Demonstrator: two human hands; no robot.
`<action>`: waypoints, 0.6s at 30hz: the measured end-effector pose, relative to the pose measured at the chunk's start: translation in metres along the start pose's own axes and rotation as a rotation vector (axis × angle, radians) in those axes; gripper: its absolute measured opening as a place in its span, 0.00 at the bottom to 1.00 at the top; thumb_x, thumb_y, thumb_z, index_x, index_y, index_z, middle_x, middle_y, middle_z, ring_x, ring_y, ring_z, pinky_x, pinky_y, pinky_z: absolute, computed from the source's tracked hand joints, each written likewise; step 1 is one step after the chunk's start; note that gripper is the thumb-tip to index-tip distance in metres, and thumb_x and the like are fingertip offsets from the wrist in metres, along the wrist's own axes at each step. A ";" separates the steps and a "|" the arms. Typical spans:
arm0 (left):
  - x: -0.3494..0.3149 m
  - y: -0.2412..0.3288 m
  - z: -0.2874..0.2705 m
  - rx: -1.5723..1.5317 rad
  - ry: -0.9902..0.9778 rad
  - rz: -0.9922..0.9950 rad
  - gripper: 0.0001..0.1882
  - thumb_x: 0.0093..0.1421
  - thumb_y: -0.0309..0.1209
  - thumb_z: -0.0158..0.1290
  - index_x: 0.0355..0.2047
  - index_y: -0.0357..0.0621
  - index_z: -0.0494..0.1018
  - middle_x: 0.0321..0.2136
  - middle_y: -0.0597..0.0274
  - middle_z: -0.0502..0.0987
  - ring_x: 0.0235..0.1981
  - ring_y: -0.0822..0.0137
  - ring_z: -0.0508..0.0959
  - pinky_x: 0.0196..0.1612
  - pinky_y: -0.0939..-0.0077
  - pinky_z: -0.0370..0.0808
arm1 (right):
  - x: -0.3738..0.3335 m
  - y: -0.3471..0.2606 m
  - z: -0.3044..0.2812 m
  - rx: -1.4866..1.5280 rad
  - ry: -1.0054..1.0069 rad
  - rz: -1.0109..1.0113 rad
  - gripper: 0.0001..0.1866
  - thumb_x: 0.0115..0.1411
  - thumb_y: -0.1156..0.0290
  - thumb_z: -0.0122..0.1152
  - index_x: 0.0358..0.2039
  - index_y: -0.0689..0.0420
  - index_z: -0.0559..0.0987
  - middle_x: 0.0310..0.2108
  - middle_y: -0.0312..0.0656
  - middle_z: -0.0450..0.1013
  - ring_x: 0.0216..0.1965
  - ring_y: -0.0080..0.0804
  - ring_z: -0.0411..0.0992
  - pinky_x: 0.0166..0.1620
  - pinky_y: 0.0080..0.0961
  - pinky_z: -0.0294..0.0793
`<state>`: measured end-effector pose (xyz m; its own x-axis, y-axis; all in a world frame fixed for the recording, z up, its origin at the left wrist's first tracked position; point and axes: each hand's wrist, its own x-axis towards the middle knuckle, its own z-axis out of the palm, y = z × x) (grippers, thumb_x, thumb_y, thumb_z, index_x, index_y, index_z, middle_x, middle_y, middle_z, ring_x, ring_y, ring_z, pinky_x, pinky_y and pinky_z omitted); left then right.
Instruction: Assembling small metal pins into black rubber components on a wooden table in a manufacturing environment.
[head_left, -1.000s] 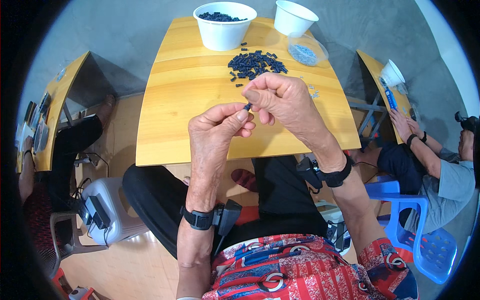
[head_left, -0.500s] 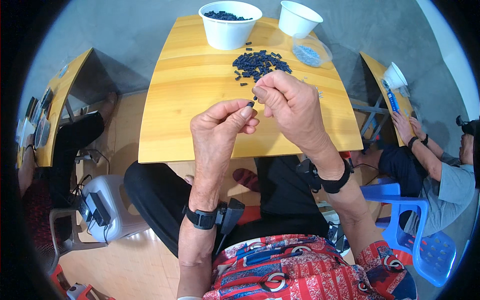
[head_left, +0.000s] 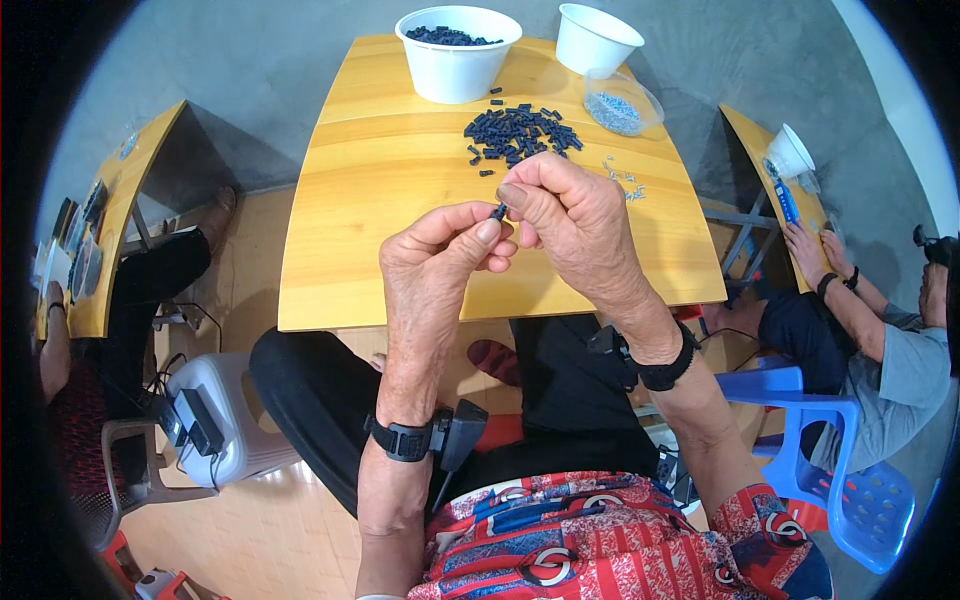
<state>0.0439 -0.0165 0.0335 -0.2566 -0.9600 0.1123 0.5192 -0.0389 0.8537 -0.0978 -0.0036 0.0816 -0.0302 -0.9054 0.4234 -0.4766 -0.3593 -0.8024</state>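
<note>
My left hand (head_left: 440, 245) is closed, pinching a small black cylindrical piece (head_left: 498, 212) upright between thumb and index finger. Right above it, my right hand (head_left: 582, 225) is closed in a pinch, its thumb and fingertips at the top of that piece. Whatever the right fingertips hold is too small and covered to make out. Both hands are raised over the near half of the wooden table (head_left: 345, 260). Just beyond them lies a pile of similar black pieces (head_left: 515, 132). Several tiny silvery pieces (head_left: 634, 190), like small screws, are scattered to the right of my right hand.
A white tub (head_left: 457, 75) full of black pieces stands at the far edge, with another white tub (head_left: 597, 45) to its right. Nearby is a clear dish (head_left: 612, 113) of small silvery pieces. Other people sit at side tables, one beside a blue chair (head_left: 850, 480).
My right hand has moved slightly down and left, bringing its fingertips onto the top of the black piece. The left hand stays nearly in place. More scattered silvery pieces now show.
</note>
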 end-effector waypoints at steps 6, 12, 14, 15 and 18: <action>-0.002 0.004 0.002 -0.063 0.009 -0.005 0.07 0.56 0.20 0.54 0.35 0.31 0.75 0.26 0.54 0.78 0.25 0.70 0.77 0.31 0.81 0.76 | -0.001 -0.008 0.001 0.053 0.024 -0.032 0.06 0.56 0.73 0.59 0.27 0.63 0.75 0.20 0.43 0.73 0.22 0.27 0.73 0.24 0.22 0.70; -0.001 0.003 0.000 -0.098 0.001 0.024 0.07 0.56 0.21 0.54 0.36 0.31 0.75 0.25 0.53 0.78 0.25 0.69 0.77 0.31 0.80 0.76 | 0.000 -0.009 0.003 0.041 0.046 -0.057 0.06 0.55 0.73 0.59 0.27 0.63 0.75 0.21 0.42 0.73 0.22 0.28 0.73 0.24 0.22 0.70; -0.001 0.002 -0.001 -0.098 -0.001 0.033 0.08 0.56 0.21 0.54 0.36 0.31 0.75 0.25 0.53 0.78 0.24 0.69 0.77 0.30 0.80 0.76 | 0.000 -0.007 0.003 -0.014 0.060 -0.112 0.06 0.55 0.73 0.60 0.27 0.63 0.75 0.21 0.43 0.72 0.22 0.31 0.73 0.25 0.23 0.71; -0.001 0.001 -0.003 -0.084 -0.013 0.041 0.07 0.56 0.21 0.54 0.36 0.33 0.75 0.27 0.52 0.78 0.25 0.68 0.78 0.30 0.79 0.77 | 0.001 -0.008 0.004 -0.013 0.061 -0.113 0.06 0.55 0.73 0.60 0.27 0.63 0.75 0.21 0.43 0.72 0.22 0.31 0.73 0.25 0.23 0.71; -0.001 0.003 -0.001 -0.083 -0.009 0.048 0.08 0.56 0.21 0.53 0.36 0.33 0.75 0.27 0.52 0.78 0.25 0.68 0.78 0.30 0.79 0.77 | 0.001 -0.010 0.005 -0.050 0.069 -0.153 0.06 0.54 0.73 0.60 0.26 0.62 0.75 0.21 0.43 0.72 0.22 0.33 0.73 0.25 0.25 0.71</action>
<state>0.0466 -0.0160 0.0353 -0.2372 -0.9587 0.1568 0.5970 -0.0165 0.8021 -0.0888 -0.0021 0.0874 -0.0134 -0.8225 0.5685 -0.5229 -0.4789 -0.7051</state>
